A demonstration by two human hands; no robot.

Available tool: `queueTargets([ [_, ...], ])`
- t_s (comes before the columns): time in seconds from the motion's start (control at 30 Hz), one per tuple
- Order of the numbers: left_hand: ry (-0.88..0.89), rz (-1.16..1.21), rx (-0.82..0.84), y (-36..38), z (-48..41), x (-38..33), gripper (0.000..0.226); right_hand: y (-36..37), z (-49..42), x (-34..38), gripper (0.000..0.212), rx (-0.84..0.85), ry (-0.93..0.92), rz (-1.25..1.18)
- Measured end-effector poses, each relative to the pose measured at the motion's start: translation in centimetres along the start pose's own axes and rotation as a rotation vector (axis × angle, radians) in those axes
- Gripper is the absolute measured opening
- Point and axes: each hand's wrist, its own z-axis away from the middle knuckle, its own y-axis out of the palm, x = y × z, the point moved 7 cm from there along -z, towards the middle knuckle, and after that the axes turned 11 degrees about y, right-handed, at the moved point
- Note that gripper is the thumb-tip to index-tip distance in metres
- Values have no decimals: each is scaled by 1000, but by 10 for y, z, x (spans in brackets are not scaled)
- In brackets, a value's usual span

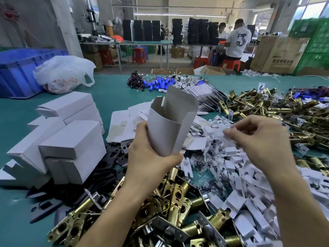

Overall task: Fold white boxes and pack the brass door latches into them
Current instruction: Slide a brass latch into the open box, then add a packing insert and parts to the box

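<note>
A blue crate (16, 72) sits at the upper left of the frame, with a white plastic bag (62, 73) just beside it on the teal table (110, 90). Blue cylinders (156, 83) with wires lie piled at upper centre. Behind them are a red stool (138, 55), a seated person (238, 41), a cardboard carton (277, 54) and, at the upper right, green crates (316, 41).

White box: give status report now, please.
Left hand grips white box, flaps open. Right hand at white card pieces, grip blurred. Brass latches loose on table.

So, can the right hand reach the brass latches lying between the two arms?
Probably yes: the brass latches lie uncovered close to the right hand, though it seems busy pinching a white piece.
</note>
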Motion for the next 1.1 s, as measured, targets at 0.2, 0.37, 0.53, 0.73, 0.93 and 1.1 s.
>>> queueTargets([
  [0.2, 75, -170, 104, 9, 3, -2, 66, -25, 39, 70, 8, -35, -290, -391],
  [0.37, 21, -105, 81, 10, 5, 0, 76, -43, 55, 89, 11, -275, -413, -293],
  [0.53, -204, 228, 100, 17, 7, 13, 83, -20, 59, 112, 8, -196, -452, -151],
  [0.73, -212, 249, 75, 16, 8, 18, 87, 12, 47, 124, 18, -108, -382, -62],
  [0.93, -125, 23, -72, -1, 6, 8, 82, 29, 48, 148, 17, -168, -463, 42],
  [1.1, -133, -10, -180, -9, 6, 1, 75, 47, 60, 170, 13, -124, -494, 244],
])
